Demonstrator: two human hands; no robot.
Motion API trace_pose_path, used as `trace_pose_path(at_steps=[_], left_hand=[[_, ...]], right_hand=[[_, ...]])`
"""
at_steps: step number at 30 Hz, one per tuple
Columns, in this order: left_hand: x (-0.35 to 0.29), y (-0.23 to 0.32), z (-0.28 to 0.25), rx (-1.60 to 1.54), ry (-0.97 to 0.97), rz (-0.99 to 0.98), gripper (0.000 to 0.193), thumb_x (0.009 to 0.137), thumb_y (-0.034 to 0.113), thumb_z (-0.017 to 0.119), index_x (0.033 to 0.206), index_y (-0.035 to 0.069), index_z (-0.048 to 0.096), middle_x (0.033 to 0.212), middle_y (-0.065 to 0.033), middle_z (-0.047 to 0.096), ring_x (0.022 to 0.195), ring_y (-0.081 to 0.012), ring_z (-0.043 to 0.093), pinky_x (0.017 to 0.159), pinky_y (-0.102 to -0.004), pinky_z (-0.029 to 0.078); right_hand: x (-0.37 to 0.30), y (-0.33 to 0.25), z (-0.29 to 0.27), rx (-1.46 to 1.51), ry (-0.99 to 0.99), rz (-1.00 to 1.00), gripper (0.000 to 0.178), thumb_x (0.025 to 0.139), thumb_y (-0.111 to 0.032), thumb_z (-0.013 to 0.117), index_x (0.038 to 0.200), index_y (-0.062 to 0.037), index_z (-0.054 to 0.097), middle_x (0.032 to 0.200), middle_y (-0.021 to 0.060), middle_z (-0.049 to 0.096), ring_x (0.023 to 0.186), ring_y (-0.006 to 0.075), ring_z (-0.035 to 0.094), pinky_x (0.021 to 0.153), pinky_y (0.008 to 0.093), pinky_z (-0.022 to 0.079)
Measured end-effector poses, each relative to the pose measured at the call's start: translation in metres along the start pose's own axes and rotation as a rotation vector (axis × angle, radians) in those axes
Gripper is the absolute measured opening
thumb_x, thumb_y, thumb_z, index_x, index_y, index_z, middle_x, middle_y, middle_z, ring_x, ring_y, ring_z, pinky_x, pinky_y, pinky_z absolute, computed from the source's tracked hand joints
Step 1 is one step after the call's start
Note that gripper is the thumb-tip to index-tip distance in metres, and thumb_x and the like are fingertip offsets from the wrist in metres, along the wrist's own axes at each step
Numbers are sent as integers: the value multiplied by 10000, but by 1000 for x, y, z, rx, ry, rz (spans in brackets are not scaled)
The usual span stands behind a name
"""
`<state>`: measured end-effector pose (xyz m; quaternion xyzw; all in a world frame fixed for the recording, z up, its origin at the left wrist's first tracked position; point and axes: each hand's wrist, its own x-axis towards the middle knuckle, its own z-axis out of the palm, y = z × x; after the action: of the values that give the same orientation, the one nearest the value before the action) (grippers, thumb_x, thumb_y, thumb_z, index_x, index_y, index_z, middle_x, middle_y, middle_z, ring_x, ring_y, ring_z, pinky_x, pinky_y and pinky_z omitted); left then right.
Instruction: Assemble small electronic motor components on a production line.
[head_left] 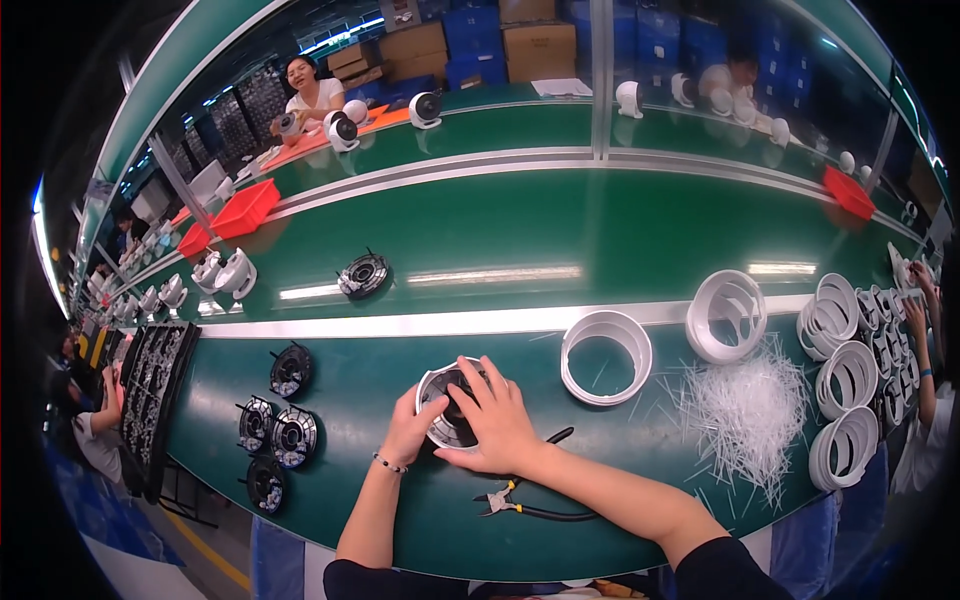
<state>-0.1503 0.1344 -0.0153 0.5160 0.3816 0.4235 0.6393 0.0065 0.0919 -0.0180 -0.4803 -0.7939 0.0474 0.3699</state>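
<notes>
I am clasping a white ring housing (452, 405) with a dark motor part in both hands—left hand (412, 425), right hand (497, 420)—near the counter's (400, 520) front edge, assembly seemingly midway—more rings (606, 356) waiting.

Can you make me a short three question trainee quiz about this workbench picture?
1. True or false: both hands rest on the round white housing.
2. Which tool lies just right of the right hand? A) hammer B) cutting pliers C) screwdriver
3. What lies heaped between the white ring and the stacked rings?

Key: 1 true, the left hand too; 2 B; 3 a pile of thin white strips.
</notes>
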Motion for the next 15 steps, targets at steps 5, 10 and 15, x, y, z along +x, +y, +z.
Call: trace_pose_path(at_steps=[5,10,15], left_hand=[[-1,4,-1,622,202,110,240,812,188,574,905,-33,574,749,-73,624,677,-72,531,607,-240,442],[2,-9,-8,616,189,209,258,855,224,506,953,-6,569,795,-77,620,681,-107,538,637,-265,452],[0,13,-13,266,-139,-294,467,891,244,427,1304,111,255,1004,-124,551,669,-174,606,529,-267,512]], right_hand=[[-1,2,1,-71,0,-9,732,617,-519,644,1118,-8,487,1315,195,302,1207,402,253,870,526,288],[0,0,1,-63,18,-4,705,612,-506,652,1099,-18,505,1313,193,307,1205,403,258,869,532,287],[-2,4,-2,-75,-23,5,683,610,-498,655,1077,-19,521,1312,192,310,1210,408,252,876,542,278]])
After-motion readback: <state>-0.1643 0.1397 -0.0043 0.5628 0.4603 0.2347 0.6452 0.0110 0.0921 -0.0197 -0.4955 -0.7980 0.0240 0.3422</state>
